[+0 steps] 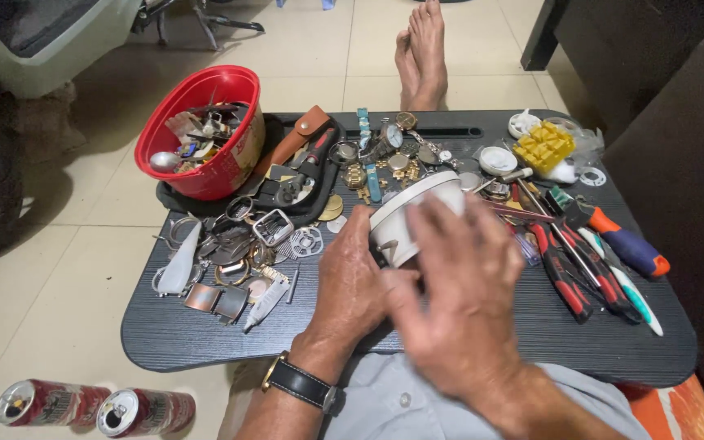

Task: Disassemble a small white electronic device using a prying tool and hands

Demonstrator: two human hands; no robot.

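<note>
My left hand [350, 281] grips a round white clock-like case [411, 213] from its left side, tilted on edge over the dark lap tray [205, 334]. My right hand [459, 297] lies over the case's near side, fingers spread and blurred; whether it grips the case I cannot tell. A dark-strapped wristwatch [301, 383] sits on my left wrist. Watches and watch parts [380, 151] lie just beyond the case.
A red bowl [205, 130] of small parts stands at the tray's back left, with metal pieces [238, 261] in front. Red-handled pliers and screwdrivers [596, 269] lie right, a yellow block [544, 144] at back right. Two cans [95, 406] lie on the floor. Bare feet [421, 53] rest beyond the tray.
</note>
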